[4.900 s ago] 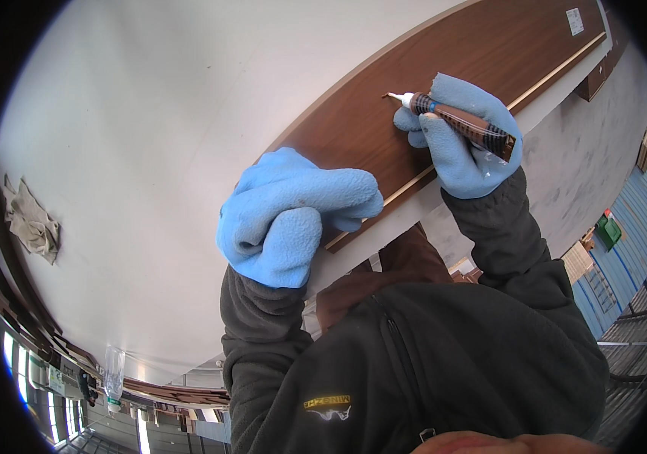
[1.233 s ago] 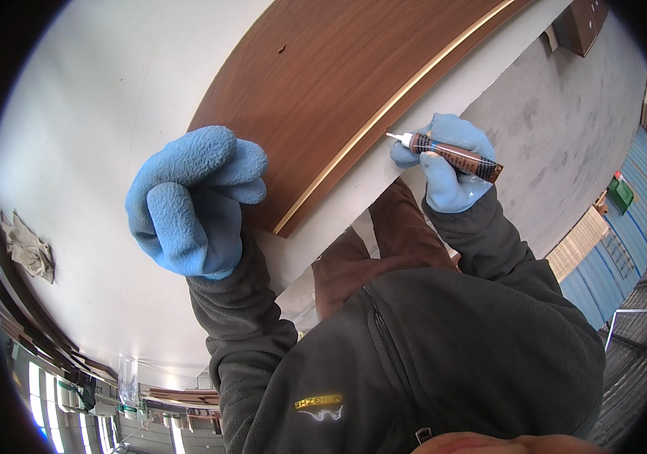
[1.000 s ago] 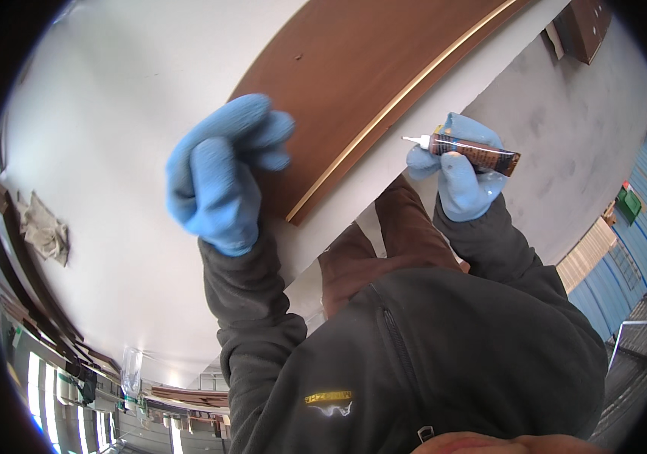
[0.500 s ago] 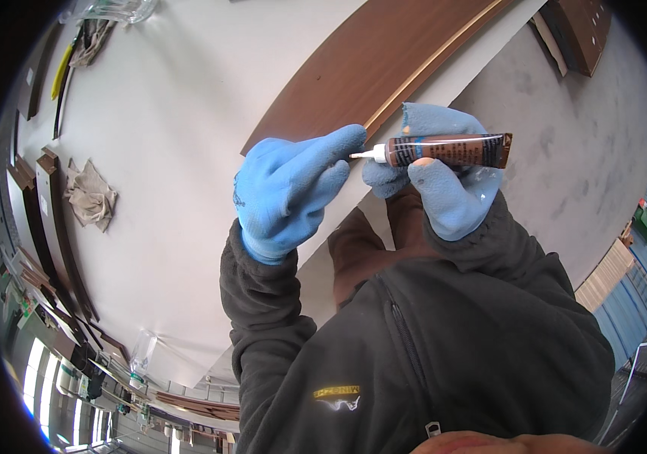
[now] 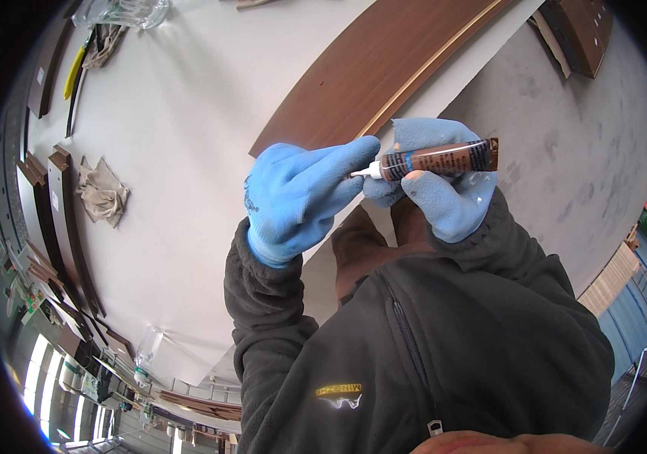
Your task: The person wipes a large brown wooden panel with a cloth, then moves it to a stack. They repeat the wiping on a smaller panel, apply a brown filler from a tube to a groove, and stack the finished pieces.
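Observation:
A brown squeeze tube point(image 5: 438, 160) with a white pointed nozzle lies across the fingers of my right hand point(image 5: 456, 204), which wears a blue work glove. Its nozzle points left. My left hand point(image 5: 293, 193), gloved the same way, is closed right by the nozzle tip, its index finger reaching just above it. Whatever the left fingers may hold is hidden. Beyond both hands, a long brown wood-look panel point(image 5: 339, 83) with a pale strip along its edge rests on the white tabletop point(image 5: 180, 219).
A crumpled grey rag point(image 5: 102, 191) lies on the left part of the table, beside stacked brown boards point(image 5: 66, 219). A yellow-handled tool point(image 5: 74, 74) and a clear plastic container point(image 5: 123, 10) are at the far left. More brown pieces point(image 5: 577, 34) stand at the far right.
Both hands stay close together at the nozzle. The tube has tilted a little, its tail end now higher, and the left hand has shifted slightly right in the picture.

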The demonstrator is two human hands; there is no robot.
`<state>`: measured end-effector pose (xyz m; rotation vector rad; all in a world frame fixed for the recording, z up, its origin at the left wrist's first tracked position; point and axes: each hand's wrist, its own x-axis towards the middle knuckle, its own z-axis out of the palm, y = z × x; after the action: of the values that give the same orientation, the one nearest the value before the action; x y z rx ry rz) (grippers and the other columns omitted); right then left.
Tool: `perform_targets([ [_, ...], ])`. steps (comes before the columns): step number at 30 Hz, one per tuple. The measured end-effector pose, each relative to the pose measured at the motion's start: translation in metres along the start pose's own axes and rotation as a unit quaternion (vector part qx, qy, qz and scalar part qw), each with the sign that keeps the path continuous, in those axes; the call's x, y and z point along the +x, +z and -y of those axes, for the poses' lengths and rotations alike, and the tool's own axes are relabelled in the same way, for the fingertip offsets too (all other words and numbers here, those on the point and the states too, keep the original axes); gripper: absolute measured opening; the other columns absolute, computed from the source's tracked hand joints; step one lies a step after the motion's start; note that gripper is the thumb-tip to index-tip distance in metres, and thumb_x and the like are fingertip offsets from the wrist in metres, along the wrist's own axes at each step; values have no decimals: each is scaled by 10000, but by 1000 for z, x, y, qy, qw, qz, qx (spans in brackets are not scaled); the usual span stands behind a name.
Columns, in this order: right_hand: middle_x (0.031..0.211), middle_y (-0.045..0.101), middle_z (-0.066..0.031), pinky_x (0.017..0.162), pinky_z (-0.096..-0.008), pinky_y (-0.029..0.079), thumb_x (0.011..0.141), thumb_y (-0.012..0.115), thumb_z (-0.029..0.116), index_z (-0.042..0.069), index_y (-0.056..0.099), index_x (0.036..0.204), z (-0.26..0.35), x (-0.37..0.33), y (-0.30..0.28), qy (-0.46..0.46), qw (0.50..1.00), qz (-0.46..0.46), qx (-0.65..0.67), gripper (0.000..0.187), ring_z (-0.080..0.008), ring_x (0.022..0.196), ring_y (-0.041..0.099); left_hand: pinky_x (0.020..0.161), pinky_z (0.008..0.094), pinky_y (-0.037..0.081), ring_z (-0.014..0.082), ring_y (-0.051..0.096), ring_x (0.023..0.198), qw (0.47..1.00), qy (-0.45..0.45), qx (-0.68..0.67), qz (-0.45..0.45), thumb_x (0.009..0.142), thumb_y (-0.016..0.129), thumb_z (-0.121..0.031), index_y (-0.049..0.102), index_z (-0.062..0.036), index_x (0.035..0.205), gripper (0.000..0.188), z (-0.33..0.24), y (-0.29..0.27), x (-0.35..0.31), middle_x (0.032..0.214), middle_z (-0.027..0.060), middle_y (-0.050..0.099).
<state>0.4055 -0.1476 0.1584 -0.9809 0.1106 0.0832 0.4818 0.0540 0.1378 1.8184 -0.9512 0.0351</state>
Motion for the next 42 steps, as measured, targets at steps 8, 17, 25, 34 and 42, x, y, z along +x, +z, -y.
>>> perform_targets([
  [8, 1061, 733, -225, 787, -347, 649, 958, 666, -30, -84, 554, 1313, 9, 2, -6, 35, 998, -4, -56, 376, -255, 949, 756, 503, 334, 437, 237, 624, 562, 999, 0, 27, 17, 836, 797, -111, 743, -5, 1159, 344, -1, 2, 3, 845, 114, 741],
  [17, 1000, 738, -187, 712, -313, 625, 952, 687, 11, -76, 572, 1287, 17, 11, -7, 85, 994, -26, -66, 364, -198, 841, 739, 497, 335, 422, 215, 600, 545, 987, -21, 136, 88, 845, 794, -191, 714, -24, 1173, 378, -12, 1, 14, 772, 48, 701],
  [25, 921, 732, -150, 635, -277, 592, 982, 665, 72, -84, 612, 1205, 10, 18, -9, 193, 977, -85, -41, 278, -163, 759, 710, 496, 366, 430, 270, 590, 540, 994, -74, 42, 67, 855, 759, -107, 718, -42, 1162, 317, -9, 10, 11, 737, 81, 671],
  [34, 788, 671, -77, 527, -371, 504, 848, 718, 126, 115, 631, 1176, -18, 27, -32, -116, 760, -32, -638, 339, -238, 631, 655, 489, 354, 442, 270, 587, 514, 971, -181, 157, 6, 850, 720, 16, 722, -11, 885, 45, -20, 32, -9, 616, 89, 582],
  [42, 740, 642, -67, 593, -393, 515, 860, 752, 102, 115, 670, 1176, -30, 20, -55, -159, 681, -12, -714, 327, -290, 662, 645, 699, 340, 567, 308, 722, 753, 988, -155, 27, -6, 941, 701, -119, 736, 9, 1075, 189, 8, 42, -29, 873, 151, 738],
])
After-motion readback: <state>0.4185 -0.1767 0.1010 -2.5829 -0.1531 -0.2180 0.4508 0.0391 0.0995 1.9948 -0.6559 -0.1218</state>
